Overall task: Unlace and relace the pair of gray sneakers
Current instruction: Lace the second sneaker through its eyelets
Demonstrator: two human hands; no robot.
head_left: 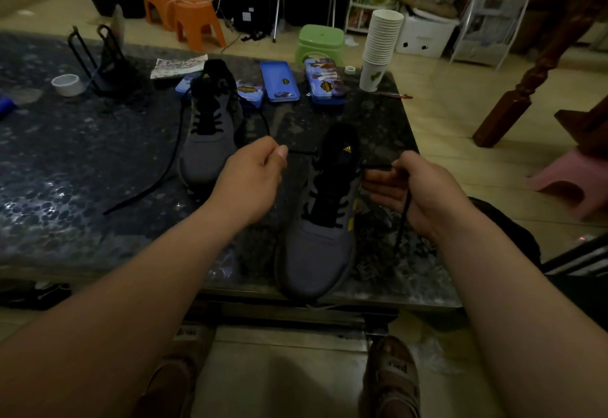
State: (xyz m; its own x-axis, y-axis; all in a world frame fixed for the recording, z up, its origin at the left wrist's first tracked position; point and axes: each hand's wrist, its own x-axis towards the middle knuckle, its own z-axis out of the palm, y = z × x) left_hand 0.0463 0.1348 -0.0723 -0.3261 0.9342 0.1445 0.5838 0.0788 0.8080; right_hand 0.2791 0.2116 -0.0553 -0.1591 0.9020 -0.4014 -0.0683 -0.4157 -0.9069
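Two gray sneakers with black tongues lie on a dark speckled table [82,167]. The near sneaker [316,253] sits at the table's front edge, toe toward me, black lace threaded through its lower eyelets. My left hand [253,177] pinches one end of that black lace [301,153] to the left of the tongue. My right hand [414,194] grips the other end on the right, and the tail hangs down past my wrist. The far sneaker [209,141] lies behind my left hand, its loose lace [158,181] trailing across the table to the left.
Behind the shoes lie blue tins [279,80], a stack of paper cups [378,49], a tape roll [67,85] and a black wire stand [98,56]. Orange stools [194,19], a green stool [319,41] and a pink stool [572,177] stand on the floor.
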